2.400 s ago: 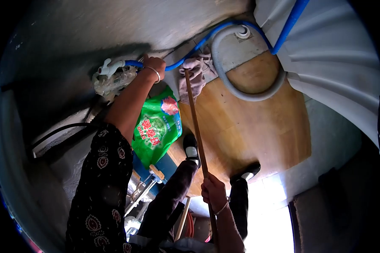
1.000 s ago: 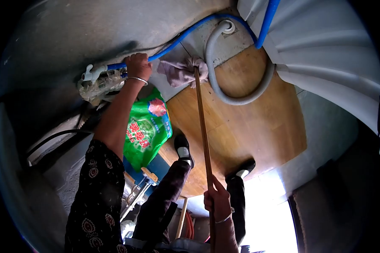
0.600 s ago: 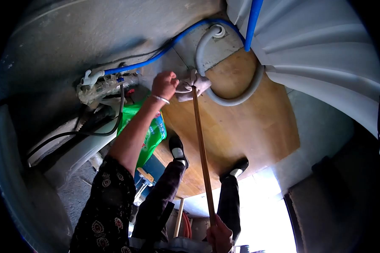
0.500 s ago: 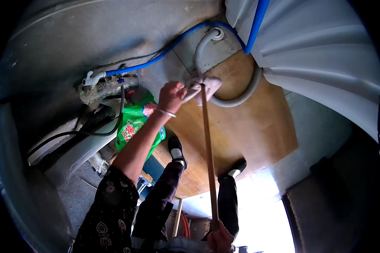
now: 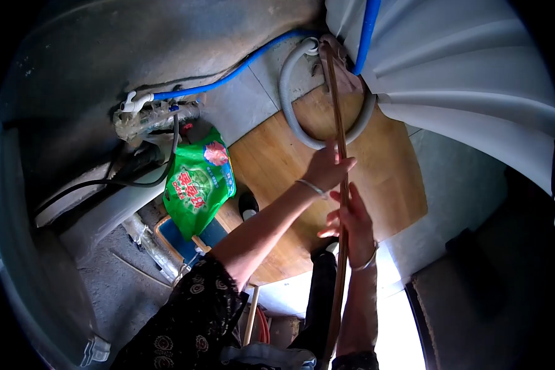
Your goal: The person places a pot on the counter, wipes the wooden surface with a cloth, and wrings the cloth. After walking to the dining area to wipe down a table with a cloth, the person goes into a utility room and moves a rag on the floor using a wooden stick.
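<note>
A long wooden stick [image 5: 337,117] runs from low in the view up to the far corner. A pale pinkish cloth [image 5: 346,77] hangs at its far end, near the pipe mouth in the floor. My left hand [image 5: 327,168] is closed round the middle of the stick, its thumb across the wood. Just below it, my right hand [image 5: 354,219] holds the same stick loosely, with fingers curled and partly apart. The cloth's contact with the floor is hard to make out.
A grey hose [image 5: 285,92] curves over the brown board [image 5: 388,185]. A blue hose [image 5: 240,71] follows the wall to a white tap [image 5: 132,102]. A green plastic bag [image 5: 197,185] stands at left. White ribbed panelling [image 5: 450,80] fills the right.
The cloth end of the stick has moved away into the far corner. My left hand has left the cloth for the shaft, and my right hand has come up the stick.
</note>
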A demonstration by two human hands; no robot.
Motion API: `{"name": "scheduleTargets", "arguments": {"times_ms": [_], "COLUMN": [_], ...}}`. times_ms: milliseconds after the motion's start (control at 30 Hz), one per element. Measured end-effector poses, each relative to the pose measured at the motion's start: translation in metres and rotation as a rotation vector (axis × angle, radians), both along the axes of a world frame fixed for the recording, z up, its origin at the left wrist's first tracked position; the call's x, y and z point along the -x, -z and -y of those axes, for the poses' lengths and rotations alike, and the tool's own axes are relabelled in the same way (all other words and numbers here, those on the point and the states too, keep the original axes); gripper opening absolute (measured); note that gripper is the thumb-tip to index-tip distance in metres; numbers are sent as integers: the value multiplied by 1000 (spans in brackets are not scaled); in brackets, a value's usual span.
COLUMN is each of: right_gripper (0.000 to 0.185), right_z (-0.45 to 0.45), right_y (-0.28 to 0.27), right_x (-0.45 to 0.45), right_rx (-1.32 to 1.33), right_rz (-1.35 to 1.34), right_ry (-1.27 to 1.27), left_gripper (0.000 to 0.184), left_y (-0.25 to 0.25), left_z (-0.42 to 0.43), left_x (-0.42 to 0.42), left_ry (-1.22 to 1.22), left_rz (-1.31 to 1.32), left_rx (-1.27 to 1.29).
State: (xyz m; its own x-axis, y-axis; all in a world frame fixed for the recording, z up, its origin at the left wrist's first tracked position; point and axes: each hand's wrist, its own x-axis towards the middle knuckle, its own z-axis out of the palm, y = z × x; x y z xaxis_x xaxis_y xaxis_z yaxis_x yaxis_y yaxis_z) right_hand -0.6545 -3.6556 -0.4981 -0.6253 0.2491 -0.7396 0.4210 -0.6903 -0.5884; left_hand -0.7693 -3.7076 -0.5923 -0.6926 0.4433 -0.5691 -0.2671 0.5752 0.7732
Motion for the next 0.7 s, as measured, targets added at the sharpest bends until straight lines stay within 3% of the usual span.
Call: {"name": "scheduleTargets", "arguments": {"times_ms": [33,67,267,367,433,500,567,600,700], "right_gripper": [52,53,49,48,49,50,50,50,53], "right_z": [7,15,50,57,62,67,68,69,65], "right_y": [-7,-18,-72,-79,-92,-104,-124,-133,-157], "right_x": [-12,-33,-114,-110,-117,-137,-163,-176,-207], "right_rx": [21,38,223,235,238,280,335,364,276], "right_rz": [29,58,371,415,428,522,510,504,498], "right_ry": [2,3,-15,-49,-103,-114,-139,-149,-190], "left_gripper": [52,49,54,62,49,44,44,43,37], "left_y": [-1,13,50,31,57,46,12,-1,-42], "left_z": [-13,-22,-15,-8,11,26,44,47,47], "left_x": [-3,-13,-30,-26,-57,-82,-105,-118,-134], "left_ry": [64,94,19,121,229,454,336,58,-162], "left_rz": [65,-116,-166,-141,-475,-639,-441,-245,-60], "left_rx": [42,135,245,314,385,443,426,368,311]}}
